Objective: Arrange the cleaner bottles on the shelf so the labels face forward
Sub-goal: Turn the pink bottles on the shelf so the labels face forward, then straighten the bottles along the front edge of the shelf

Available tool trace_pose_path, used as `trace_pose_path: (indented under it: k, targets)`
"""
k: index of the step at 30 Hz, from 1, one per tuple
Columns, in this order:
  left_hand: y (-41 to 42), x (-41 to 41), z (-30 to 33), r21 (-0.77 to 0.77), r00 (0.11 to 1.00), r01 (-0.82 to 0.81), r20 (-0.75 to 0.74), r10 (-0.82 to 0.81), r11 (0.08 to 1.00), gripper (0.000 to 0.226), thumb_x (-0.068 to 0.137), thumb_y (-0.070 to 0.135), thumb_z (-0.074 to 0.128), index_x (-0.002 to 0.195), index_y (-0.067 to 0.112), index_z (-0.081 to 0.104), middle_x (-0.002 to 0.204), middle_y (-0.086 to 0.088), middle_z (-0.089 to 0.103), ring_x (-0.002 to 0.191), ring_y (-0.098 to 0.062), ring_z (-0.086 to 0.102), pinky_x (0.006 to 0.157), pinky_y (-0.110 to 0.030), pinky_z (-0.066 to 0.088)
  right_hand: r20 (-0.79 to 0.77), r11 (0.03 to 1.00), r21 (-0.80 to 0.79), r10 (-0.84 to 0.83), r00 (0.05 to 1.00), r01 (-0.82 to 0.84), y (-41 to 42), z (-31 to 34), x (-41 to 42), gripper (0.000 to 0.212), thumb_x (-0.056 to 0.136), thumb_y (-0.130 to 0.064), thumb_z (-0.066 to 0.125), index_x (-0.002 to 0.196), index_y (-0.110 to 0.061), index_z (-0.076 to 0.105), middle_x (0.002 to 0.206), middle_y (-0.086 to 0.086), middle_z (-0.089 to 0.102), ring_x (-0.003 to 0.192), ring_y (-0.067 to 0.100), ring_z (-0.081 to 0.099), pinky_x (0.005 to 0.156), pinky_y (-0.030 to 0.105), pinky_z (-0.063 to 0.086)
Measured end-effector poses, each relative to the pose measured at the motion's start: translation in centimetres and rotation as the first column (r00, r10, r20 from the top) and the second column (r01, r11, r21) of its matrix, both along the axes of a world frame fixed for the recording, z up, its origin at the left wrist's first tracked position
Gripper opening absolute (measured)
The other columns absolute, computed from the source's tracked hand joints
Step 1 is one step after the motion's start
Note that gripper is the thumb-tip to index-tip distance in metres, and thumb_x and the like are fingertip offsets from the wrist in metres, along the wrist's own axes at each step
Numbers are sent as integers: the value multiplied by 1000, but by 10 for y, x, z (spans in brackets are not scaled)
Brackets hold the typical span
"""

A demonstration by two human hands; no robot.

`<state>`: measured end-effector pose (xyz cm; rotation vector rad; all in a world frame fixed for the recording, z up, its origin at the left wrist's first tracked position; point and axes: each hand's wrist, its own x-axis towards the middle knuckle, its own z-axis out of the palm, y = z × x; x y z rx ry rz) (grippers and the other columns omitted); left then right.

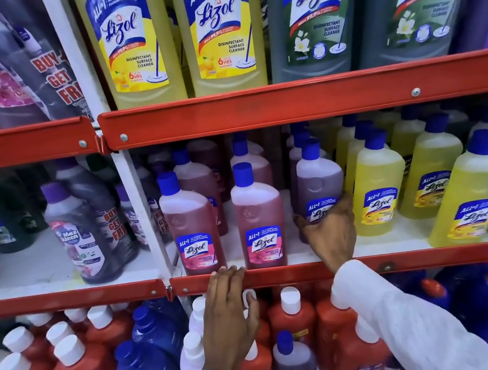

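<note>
Right hand (331,234) grasps purple bottle (318,186) on middle shelf (300,269) — left hand (229,311) released, fingertips on shelf's edge.

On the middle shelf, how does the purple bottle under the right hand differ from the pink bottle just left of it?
The purple bottle holds lavender liquid; the pink bottle holds rose liquid. The right hand covers part of the purple bottle's label; the pink bottle's label shows fully and nothing touches it. Both stand upright with blue caps and labels facing forward.

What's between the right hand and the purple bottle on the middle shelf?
Nothing visible. The right hand is already wrapped around the front of the purple bottle, covering part of its label. The left hand rests on the red shelf edge.
</note>
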<state>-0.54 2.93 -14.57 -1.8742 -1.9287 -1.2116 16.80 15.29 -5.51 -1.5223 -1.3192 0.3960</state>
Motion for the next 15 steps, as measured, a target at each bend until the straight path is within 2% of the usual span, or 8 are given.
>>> trace_pose_path:
  k: [4, 8, 15]
  targets:
    - [-1, 2, 2, -15, 1000, -16, 9, 16, 1000, 43, 84, 23, 59, 126, 16, 58, 127, -4, 61, 128, -16, 42, 110, -40, 39, 43, 1000, 1, 3, 999, -4, -2, -4, 6, 98, 59, -46, 85, 131, -1, 37, 120, 24, 59, 107, 45, 60, 87, 51, 55]
    - [0, 5, 2, -9, 999, -23, 22, 23, 1000, 44, 85, 29, 50, 126, 15, 57, 127, -6, 62, 128, -19, 42, 109, -37, 34, 89, 1000, 9, -11, 996, 10, -17, -11, 15, 91, 58, -46, 85, 123, 1, 42, 115, 24, 60, 106, 43, 59, 85, 49, 54]
    - [-1, 8, 2, -34, 998, -41, 47, 42, 999, 44, 85, 28, 52, 126, 14, 58, 130, -7, 60, 129, -21, 44, 107, -48, 44, 110, 1000, 11, -10, 994, 9, -36, -17, 21, 97, 59, -48, 85, 130, -1, 38, 121, 22, 59, 111, 42, 57, 90, 49, 52]
